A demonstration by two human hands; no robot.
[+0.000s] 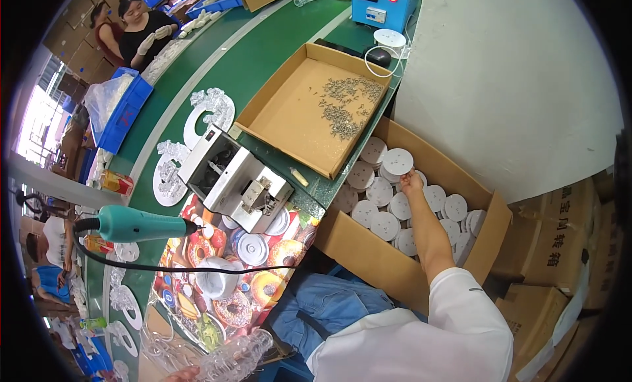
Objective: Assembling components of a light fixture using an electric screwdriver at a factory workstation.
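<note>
My right hand (411, 182) reaches into a large cardboard box (368, 240) on the right. Its fingers are closed on the near edge of a round white disc (397, 161), which sits atop other discs. Stacks of similar white discs (384, 225) fill the box. At the lower edge, my left hand (183, 375) shows only in part. Its fingers close on a clear, ridged plastic piece (236, 357) over the near end of the patterned mat; the rest of that hand is cut off.
A teal power screwdriver (141, 224) hangs over the patterned mat (197, 250). Beside it are a white-and-metal screw feeder (240, 184) and a white round part (216, 278). Beyond stands a shallow cardboard tray (289, 99) of small screws. Two people sit across the green bench (257, 53).
</note>
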